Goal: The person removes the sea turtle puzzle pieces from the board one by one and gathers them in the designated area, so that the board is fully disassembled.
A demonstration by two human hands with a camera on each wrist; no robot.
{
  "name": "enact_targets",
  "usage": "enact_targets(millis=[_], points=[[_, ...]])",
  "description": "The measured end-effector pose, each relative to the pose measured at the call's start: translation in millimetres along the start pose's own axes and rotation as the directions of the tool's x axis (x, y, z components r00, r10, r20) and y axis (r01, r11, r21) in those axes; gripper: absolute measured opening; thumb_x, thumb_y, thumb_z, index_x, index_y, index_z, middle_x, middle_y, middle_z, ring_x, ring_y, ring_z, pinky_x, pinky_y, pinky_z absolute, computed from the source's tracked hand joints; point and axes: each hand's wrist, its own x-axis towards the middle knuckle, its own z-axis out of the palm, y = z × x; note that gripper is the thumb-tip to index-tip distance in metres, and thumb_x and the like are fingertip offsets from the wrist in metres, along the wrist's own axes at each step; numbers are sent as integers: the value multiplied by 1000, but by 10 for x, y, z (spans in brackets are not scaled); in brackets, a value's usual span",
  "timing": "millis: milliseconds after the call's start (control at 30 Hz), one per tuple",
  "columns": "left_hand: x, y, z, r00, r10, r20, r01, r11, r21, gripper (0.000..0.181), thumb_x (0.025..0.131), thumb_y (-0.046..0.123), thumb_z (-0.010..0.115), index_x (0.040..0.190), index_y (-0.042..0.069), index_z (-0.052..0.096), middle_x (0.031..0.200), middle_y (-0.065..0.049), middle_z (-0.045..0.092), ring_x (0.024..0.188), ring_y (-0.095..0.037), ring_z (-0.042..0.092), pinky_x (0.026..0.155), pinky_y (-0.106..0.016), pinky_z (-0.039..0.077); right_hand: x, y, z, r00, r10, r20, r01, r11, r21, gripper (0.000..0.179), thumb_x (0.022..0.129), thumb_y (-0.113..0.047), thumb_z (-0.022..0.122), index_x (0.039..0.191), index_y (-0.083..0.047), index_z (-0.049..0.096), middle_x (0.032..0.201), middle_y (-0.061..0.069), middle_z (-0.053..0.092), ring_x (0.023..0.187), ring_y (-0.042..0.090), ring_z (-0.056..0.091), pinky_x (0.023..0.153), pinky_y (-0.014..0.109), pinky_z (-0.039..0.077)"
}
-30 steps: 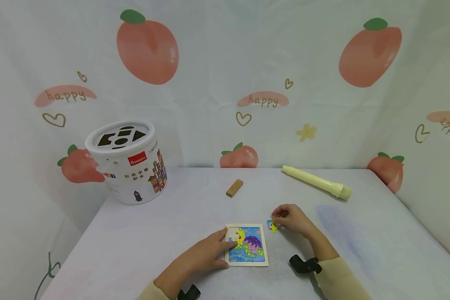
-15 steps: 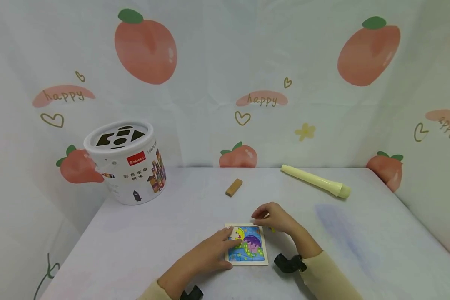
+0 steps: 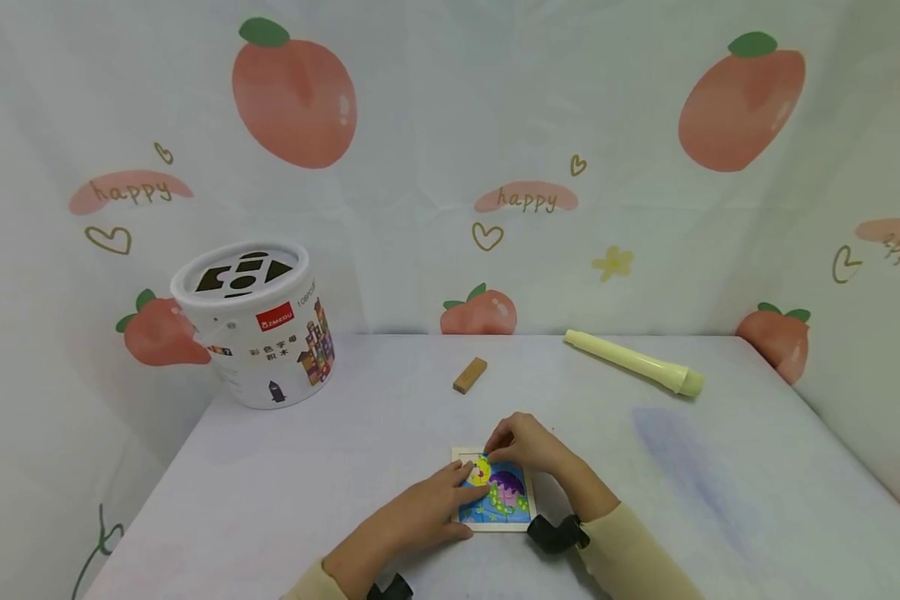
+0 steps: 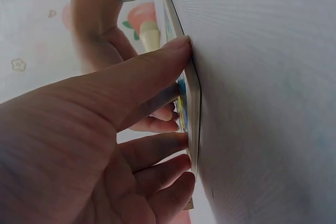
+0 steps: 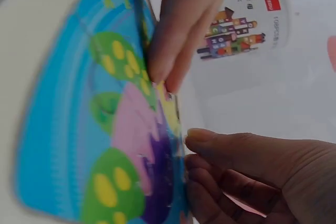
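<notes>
In the head view, a small square picture puzzle [image 3: 512, 505] lies in its pale wooden tray [image 3: 492, 527], showing a yellow, purple and green cartoon animal on blue. My left hand [image 3: 423, 507] rests on its left side with fingers extended over the picture. The left wrist view has the left thumb [image 4: 176, 48] against the tray's edge [image 4: 195, 103]. My right hand [image 3: 527, 442] is at the tray's upper edge, fingertips bent together over the picture. In the right wrist view, its thumb [image 5: 202, 136] and curled fingers meet right at the puzzle surface [image 5: 126, 129]; the puzzle piece they pinch is mostly hidden.
A white block bucket [image 3: 270, 350] with shaped holes in its lid stands at the back left. Behind the puzzle lies a small wooden block [image 3: 469, 376]. A pale yellow tube [image 3: 633, 362] lies at the back right. A patterned curtain [image 3: 412, 167] backs the table.
My right hand has moved left from beside the tray to over its upper edge. The loose puzzle piece visible beside the tray earlier is out of sight. The left hand has shifted slightly right.
</notes>
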Motion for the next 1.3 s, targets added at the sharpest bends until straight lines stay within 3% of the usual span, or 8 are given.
enact_targets(millis=[233,533,967,1300], points=[[3,-3,15,1000,-3,4,3,1000,1,56,85,39,65,137,29,47,150,-11,34,139,-28,31,105,-41,40,-23,-8,29,1000,-4,-19,4,1000,-30,6,84,-6,67,86,-3,71,84,5,67,74,9,58,70,25,55],[12,6,31,1000,-17,11,18,1000,-19,56,84,38,66,136,30,48,150,-14,33,139,-27,30,104,-41,41,-31,36,23,997,-72,2,72,996,-50,5,85,-6,66,83,-2,70,83,5,67,73,7,58,69,23,55],[-6,-12,18,1000,13,-6,-13,999,-38,55,86,37,64,138,27,47,150,-16,31,140,-29,28,106,-43,39,-42,4,-3,998,-63,-12,62,997,-51,10,86,-6,64,86,-2,73,86,6,67,78,10,59,70,24,55],[-16,-13,51,1000,1,-19,-2,1000,-28,56,85,38,64,137,29,47,150,-13,33,140,-26,28,106,-40,39,-39,19,21,997,-79,-2,79,995,-60,11,86,-5,64,88,-1,74,84,4,65,79,11,58,71,24,55]])
